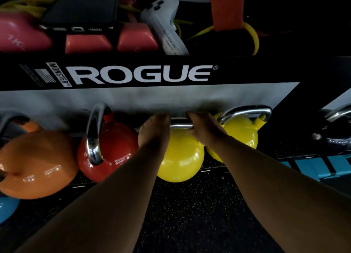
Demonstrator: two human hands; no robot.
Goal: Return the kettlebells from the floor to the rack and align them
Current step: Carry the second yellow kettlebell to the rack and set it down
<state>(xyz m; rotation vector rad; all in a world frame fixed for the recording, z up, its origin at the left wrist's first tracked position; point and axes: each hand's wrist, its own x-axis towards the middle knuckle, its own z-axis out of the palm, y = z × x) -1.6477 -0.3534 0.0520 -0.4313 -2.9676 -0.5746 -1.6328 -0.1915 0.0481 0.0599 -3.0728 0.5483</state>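
A yellow kettlebell [180, 157] with a steel handle sits on the lower shelf of the black rack [133, 74]. My left hand [153, 131] and my right hand [204, 128] both grip its handle, one at each end. A second yellow kettlebell [245, 131] stands right behind it to the right, touching it. To the left are a red kettlebell [114, 152] with its handle turned sideways and an orange kettlebell [36, 165]. A blue kettlebell [7, 209] shows at the lower left edge.
The upper shelf holds pink dumbbells [89, 43], a dark phone [83, 5], a white handheld controller [163, 24] and yellow bands [252, 36]. A dark kettlebell [336, 136] sits at the far right. Blue blocks [326, 167] lie low on the right. Speckled black flooring [190, 205] lies below.
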